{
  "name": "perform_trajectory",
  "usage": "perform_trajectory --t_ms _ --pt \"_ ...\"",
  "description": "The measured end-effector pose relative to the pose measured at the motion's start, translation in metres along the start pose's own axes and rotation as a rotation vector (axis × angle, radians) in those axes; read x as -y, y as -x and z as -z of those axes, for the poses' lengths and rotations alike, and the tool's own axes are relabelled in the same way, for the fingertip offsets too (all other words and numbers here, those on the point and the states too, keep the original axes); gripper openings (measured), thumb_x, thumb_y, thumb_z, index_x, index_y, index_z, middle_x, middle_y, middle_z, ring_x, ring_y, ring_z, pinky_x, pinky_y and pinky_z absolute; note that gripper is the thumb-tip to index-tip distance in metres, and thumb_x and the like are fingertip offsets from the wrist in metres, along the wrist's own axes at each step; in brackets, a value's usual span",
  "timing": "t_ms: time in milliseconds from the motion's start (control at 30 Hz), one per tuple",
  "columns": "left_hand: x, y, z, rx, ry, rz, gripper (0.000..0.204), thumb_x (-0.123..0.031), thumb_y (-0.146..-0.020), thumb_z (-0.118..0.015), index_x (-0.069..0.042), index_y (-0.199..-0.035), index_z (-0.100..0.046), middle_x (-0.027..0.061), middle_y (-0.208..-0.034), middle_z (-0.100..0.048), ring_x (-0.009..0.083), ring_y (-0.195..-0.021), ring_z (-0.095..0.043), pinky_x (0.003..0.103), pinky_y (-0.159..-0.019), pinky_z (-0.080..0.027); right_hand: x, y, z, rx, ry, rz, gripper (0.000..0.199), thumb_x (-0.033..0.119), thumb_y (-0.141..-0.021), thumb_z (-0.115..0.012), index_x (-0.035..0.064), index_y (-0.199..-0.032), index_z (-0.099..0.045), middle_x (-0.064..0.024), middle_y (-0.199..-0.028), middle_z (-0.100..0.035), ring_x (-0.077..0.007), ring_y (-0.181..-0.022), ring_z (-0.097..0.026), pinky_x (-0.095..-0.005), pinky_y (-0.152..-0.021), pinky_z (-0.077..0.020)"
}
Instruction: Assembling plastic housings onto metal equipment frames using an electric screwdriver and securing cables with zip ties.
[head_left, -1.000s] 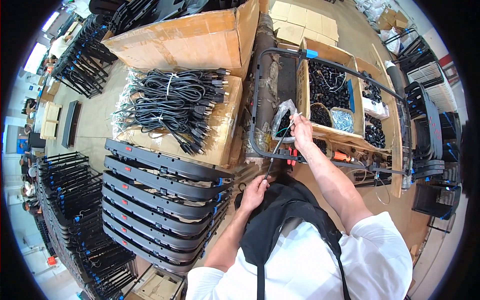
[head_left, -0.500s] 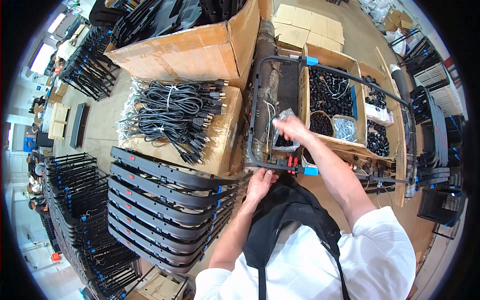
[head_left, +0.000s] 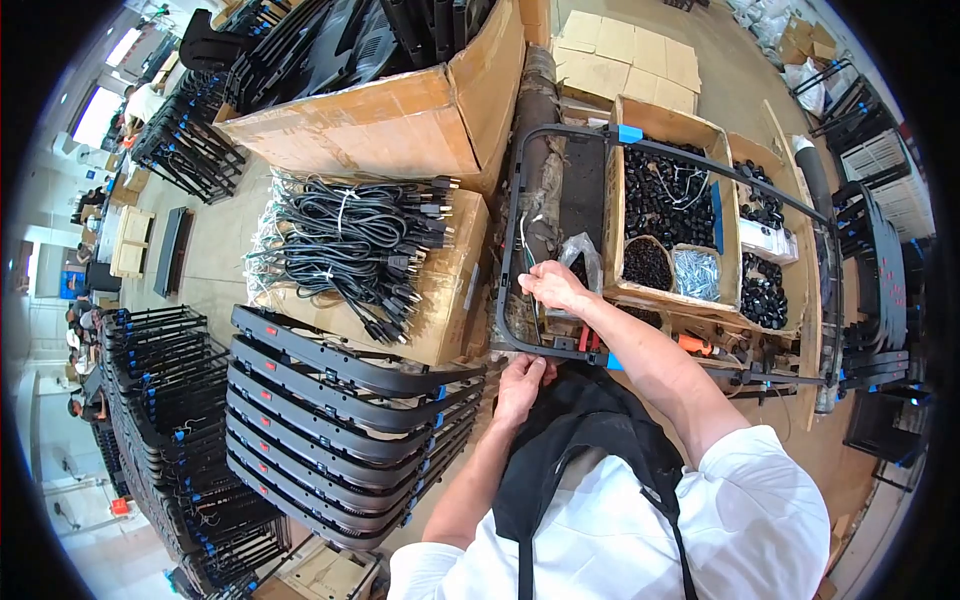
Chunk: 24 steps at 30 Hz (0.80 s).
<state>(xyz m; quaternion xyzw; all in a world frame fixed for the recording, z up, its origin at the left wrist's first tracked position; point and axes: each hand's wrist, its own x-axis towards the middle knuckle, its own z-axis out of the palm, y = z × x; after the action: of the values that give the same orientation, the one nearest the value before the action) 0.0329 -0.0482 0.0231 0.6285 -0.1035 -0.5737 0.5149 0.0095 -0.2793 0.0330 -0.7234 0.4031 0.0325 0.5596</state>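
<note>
A black tubular frame (head_left: 512,215) with blue pieces at its corners lies across the bench in front of me. My right hand (head_left: 556,287) is inside its left end, fingers pinched by the left bar. Thin pale wires (head_left: 525,238) run down to those fingertips. Just below the frame's near left corner, my left hand (head_left: 520,388) is closed with curled fingers; what it grips is hidden. Beyond my right hand sits a clear plastic bag (head_left: 580,258) with dark contents. Red-handled tools (head_left: 588,338) lie by the frame's near bar.
Right of centre, a wooden box (head_left: 612,190) holds black parts and silver screws (head_left: 697,272). Bundled black power cords (head_left: 345,235) lie on a carton (head_left: 450,300) at left. Stacked black curved frames (head_left: 330,430) stand near my left arm. A large carton (head_left: 350,130) of black panels is behind.
My right hand has moved left and nearer, away from the plastic bag to the frame's left bar. The pale wires have shifted left with it. My left hand stays near the corner.
</note>
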Motion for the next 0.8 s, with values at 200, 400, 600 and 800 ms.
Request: perform_trajectory --t_ms 200,400,600,800 --pt "0.021 -0.009 0.005 -0.02 0.071 -0.042 0.02 -0.014 -0.107 -0.059 0.004 -0.108 -0.067 0.0095 -0.095 -0.073 0.0151 -0.083 -0.068 0.029 -0.077 -0.057 0.001 -0.004 0.001 0.047 -0.045 -0.011 0.038 0.035 -0.099 -0.062 0.0027 -0.082 -0.072 -0.006 -0.063 -0.064 -0.0178 -0.059 -0.061 -0.0362 -0.058 -0.0476" --pt "0.022 -0.006 -0.003 -0.099 0.142 -0.048 0.018 -0.014 -0.106 -0.06 0.003 -0.105 -0.067 0.0105 -0.094 -0.074 0.0163 -0.08 -0.07 0.029 -0.075 -0.058 0.011 0.0 0.047 0.216 0.095 -0.033 0.05 0.048 -0.101 -0.065 -0.0001 -0.102 -0.075 -0.0045 -0.075 -0.068 -0.0113 -0.056 -0.057 -0.0321 -0.057 -0.0496" --pt "0.014 -0.002 -0.007 -0.136 0.133 -0.008 0.015 -0.014 -0.107 -0.06 0.0 -0.106 -0.066 0.0095 -0.097 -0.073 0.017 -0.083 -0.071 0.03 -0.077 -0.059 -0.023 0.006 0.099 -0.099 0.37 -0.066 0.029 0.033 -0.093 -0.072 0.006 -0.097 -0.079 -0.0129 -0.083 -0.075 -0.0273 -0.077 -0.072 -0.0406 -0.077 -0.0571" --pt "0.017 -0.003 -0.007 -0.134 0.171 -0.009 0.015 -0.014 -0.107 -0.061 -0.001 -0.104 -0.066 0.0087 -0.096 -0.073 0.0163 -0.083 -0.071 0.029 -0.076 -0.058 -0.064 0.004 0.046 0.039 0.908 0.22 0.018 0.024 -0.086 -0.072 0.0079 -0.092 -0.079 -0.0216 -0.097 -0.076 -0.0414 -0.094 -0.073 -0.0522 -0.085 -0.0574"
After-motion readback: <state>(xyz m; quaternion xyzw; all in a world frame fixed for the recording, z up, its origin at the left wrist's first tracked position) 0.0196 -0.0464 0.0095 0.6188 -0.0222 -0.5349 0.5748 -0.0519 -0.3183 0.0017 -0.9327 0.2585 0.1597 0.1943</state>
